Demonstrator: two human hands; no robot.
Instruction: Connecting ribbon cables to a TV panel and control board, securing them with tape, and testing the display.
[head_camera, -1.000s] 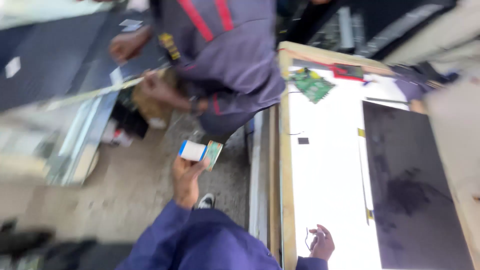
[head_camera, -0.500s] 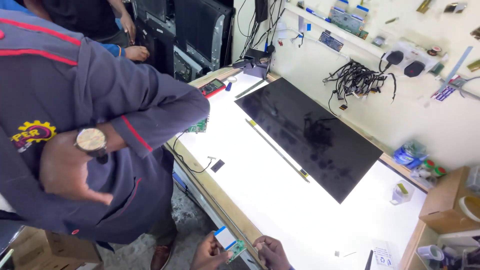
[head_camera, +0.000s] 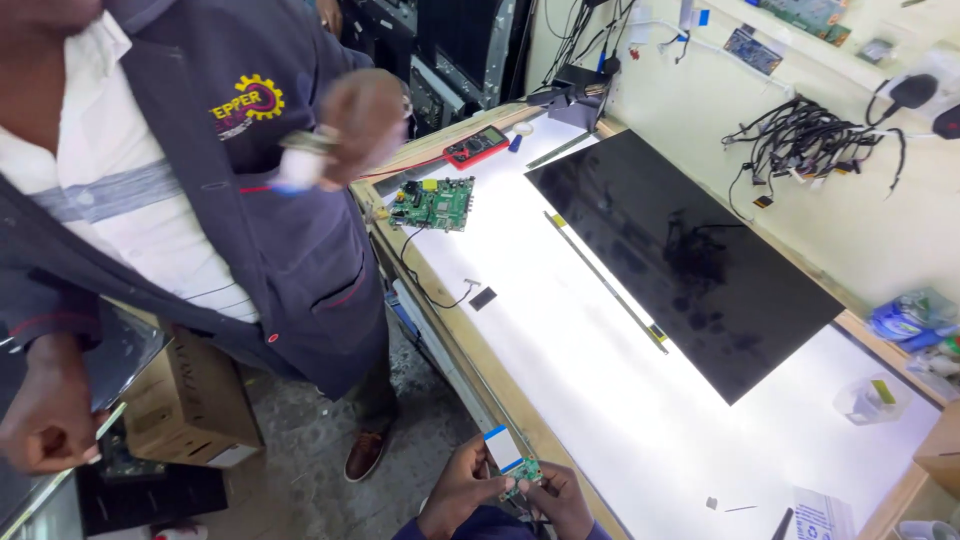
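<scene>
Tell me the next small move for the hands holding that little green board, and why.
Probably steady the small green board with the right hand while the left hand seats the white flat cable. Both hands pinch the board at the bench edge, with the cable standing up from it.

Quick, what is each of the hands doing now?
Left hand: closed on the small board.
Right hand: closed on the same small board.

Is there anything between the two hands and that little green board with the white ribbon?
No. Both the left hand and right hand already hold the small green board directly, its white ribbon sticking up. Nothing lies between them.
</scene>
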